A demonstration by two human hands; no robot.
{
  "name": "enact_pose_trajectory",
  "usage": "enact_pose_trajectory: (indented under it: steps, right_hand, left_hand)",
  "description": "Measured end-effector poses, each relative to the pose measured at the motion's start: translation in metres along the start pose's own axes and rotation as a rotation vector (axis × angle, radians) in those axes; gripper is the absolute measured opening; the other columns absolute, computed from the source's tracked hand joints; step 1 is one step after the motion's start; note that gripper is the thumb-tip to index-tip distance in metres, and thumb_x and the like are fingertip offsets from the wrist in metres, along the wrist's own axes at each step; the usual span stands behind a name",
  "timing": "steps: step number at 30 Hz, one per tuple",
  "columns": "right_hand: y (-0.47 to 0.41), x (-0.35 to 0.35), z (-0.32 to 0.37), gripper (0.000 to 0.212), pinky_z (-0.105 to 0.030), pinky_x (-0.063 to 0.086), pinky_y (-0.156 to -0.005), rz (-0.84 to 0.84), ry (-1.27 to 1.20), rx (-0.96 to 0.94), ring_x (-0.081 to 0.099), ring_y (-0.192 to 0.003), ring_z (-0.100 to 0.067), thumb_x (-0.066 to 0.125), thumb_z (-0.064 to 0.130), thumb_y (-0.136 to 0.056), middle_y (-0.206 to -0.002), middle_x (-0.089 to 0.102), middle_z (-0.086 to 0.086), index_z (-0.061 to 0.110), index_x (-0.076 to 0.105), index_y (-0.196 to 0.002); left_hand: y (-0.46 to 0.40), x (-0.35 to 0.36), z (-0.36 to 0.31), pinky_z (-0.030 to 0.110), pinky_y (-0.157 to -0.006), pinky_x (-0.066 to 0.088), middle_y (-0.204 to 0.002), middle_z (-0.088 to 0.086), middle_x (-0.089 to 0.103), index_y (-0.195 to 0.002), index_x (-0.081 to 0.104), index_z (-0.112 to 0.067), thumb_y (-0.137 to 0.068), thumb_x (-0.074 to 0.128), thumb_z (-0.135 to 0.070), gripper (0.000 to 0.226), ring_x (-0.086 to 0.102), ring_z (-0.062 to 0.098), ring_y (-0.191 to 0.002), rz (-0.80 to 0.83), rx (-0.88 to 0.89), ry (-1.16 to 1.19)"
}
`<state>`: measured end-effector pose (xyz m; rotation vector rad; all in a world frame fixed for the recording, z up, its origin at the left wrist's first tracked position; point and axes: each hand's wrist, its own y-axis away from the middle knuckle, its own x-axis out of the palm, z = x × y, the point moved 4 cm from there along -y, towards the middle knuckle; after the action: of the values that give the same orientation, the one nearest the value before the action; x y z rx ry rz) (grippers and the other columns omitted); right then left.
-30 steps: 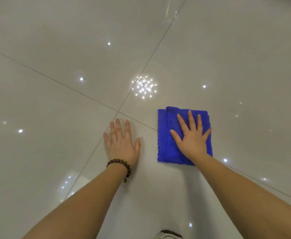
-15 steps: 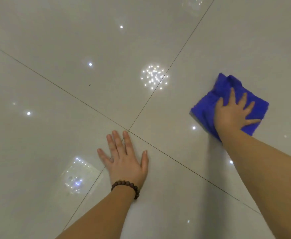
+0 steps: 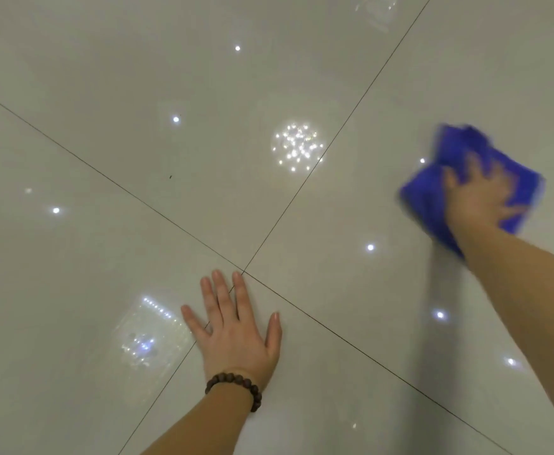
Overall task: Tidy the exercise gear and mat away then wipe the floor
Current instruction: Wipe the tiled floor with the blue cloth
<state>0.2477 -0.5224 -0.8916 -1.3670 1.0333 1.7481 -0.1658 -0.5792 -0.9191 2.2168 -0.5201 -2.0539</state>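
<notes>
Cloth [image 3: 459,165] is being pressed onto the floor [image 3: 105,93] under the right hand [image 3: 480,200], fingers spread flat, blurred. The left hand [image 3: 236,336] is being braced open-palmed, well apart at the tile joint.

Flat on the glossy pale tiled floor [image 3: 105,290], near centre: left hand [image 3: 236,336], fingertips at the crossing of the grout lines [image 3: 243,272]. Far right, well apart: right hand [image 3: 480,200] pressed on the folded blue cloth [image 3: 459,152].

cloth [image 3: 433,195]: blue, folded, blurred | flat on floor [image 3: 138,77], glossy pale tiles | far right
</notes>
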Motion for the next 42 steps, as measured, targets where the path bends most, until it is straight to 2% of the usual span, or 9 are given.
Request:
enact_pose_trajectory:
  steps: [3, 9, 11, 18, 21, 25, 28, 36, 42]
  right_hand:
    - [0.028, -0.004, -0.015, 0.071, -0.075, -0.004, -0.102, 0.040, 0.002, 0.329, -0.002, -0.145, -0.037, 0.021, 0.069, -0.086, -0.160, 0.004, -0.007, 0.038, 0.012, -0.150]
    - [0.218, 0.070, 0.140, 0.067, -0.070, -0.014, -0.105, 0.112, 0.251, -0.976, -0.007, -0.145, -0.036, 0.019, 0.069, -0.088, -0.160, -0.001, -0.006, 0.043, 0.008, -0.148]
    - [0.223, 0.066, 0.126, 0.062, -0.068, -0.005, -0.108, 0.105, 0.217, -1.143, 0.003, -0.146, -0.033, 0.017, 0.065, -0.089, -0.159, 0.012, -0.003, 0.044, 0.018, -0.147]
    - [0.104, 0.004, -0.134, 0.069, -0.062, 0.000, -0.113, -0.035, 0.021, -0.110, 0.011, -0.146, -0.024, 0.024, 0.069, -0.084, -0.156, 0.023, -0.002, 0.035, 0.038, -0.142]
    - [0.125, 0.002, -0.135, 0.063, -0.066, -0.002, -0.110, -0.016, -0.052, 0.282, 0.002, -0.146, -0.028, 0.028, 0.063, -0.092, -0.159, 0.011, -0.003, 0.034, 0.025, -0.148]
    - [0.232, 0.046, -0.021, 0.071, -0.066, -0.017, -0.106, 0.031, 0.092, -0.296, -0.006, -0.145, -0.034, 0.022, 0.070, -0.087, -0.160, 0.001, -0.007, 0.039, 0.009, -0.150]
    - [0.316, 0.062, 0.001, 0.065, -0.068, 0.002, -0.110, 0.178, 0.204, -0.823, 0.000, -0.146, -0.030, 0.024, 0.068, -0.089, -0.160, 0.010, -0.004, 0.042, 0.016, -0.148]
    - [0.315, 0.003, -0.226, 0.077, -0.078, 0.008, -0.100, 0.392, 0.006, 0.392, -0.023, -0.142, -0.029, 0.015, 0.081, -0.078, -0.153, -0.029, 0.011, 0.051, -0.017, -0.142]
    - [0.352, 0.019, -0.196, 0.073, -0.075, -0.002, -0.103, 0.498, 0.128, -0.285, -0.033, -0.138, -0.026, 0.027, 0.075, -0.085, -0.146, -0.039, 0.013, 0.057, -0.023, -0.135]
  left_hand:
    - [0.000, 0.000, 0.000, 0.067, -0.111, 0.010, -0.160, 0.018, 0.004, -0.153, 0.012, -0.007, -0.091, 0.019, -0.057, 0.080, -0.001, 0.033, -0.148, 0.014, -0.009, -0.006]
    - [0.000, 0.003, 0.001, 0.066, -0.112, 0.007, -0.159, 0.019, 0.008, -0.153, 0.015, -0.009, -0.089, 0.024, -0.055, 0.079, 0.000, 0.032, -0.148, 0.002, -0.002, -0.005]
    - [0.001, 0.004, 0.002, 0.065, -0.113, 0.005, -0.160, 0.017, 0.003, -0.154, 0.010, -0.010, -0.089, 0.023, -0.056, 0.080, -0.004, 0.031, -0.148, 0.001, -0.007, -0.022]
    - [0.003, 0.002, -0.001, 0.061, -0.114, -0.004, -0.159, 0.015, -0.015, -0.152, -0.012, -0.013, -0.090, 0.003, -0.061, 0.080, -0.020, 0.028, -0.146, 0.017, -0.028, -0.062]
    - [0.003, 0.001, 0.000, 0.062, -0.114, -0.005, -0.158, 0.015, -0.017, -0.150, -0.016, -0.012, -0.089, 0.002, -0.061, 0.080, -0.021, 0.029, -0.145, 0.019, -0.025, -0.055]
    - [0.002, 0.001, 0.003, 0.062, -0.113, -0.006, -0.159, 0.016, -0.015, -0.150, -0.015, -0.012, -0.087, 0.006, -0.062, 0.084, -0.018, 0.029, -0.146, 0.040, 0.001, -0.038]
    - [-0.001, -0.003, 0.003, 0.062, -0.113, -0.007, -0.159, 0.013, -0.016, -0.151, -0.014, -0.012, -0.085, 0.014, -0.055, 0.083, -0.018, 0.028, -0.146, 0.100, 0.024, -0.025]
    - [0.043, -0.019, -0.036, 0.049, -0.116, -0.011, -0.159, 0.010, -0.018, -0.150, -0.016, -0.012, -0.088, 0.005, -0.057, 0.079, -0.014, 0.024, -0.147, 0.154, 0.306, 0.111]
    - [0.156, 0.023, -0.118, 0.053, -0.117, -0.007, -0.159, 0.006, -0.019, -0.150, -0.015, -0.012, -0.090, 0.002, -0.052, 0.074, -0.016, 0.022, -0.147, 0.306, 0.418, 0.078]
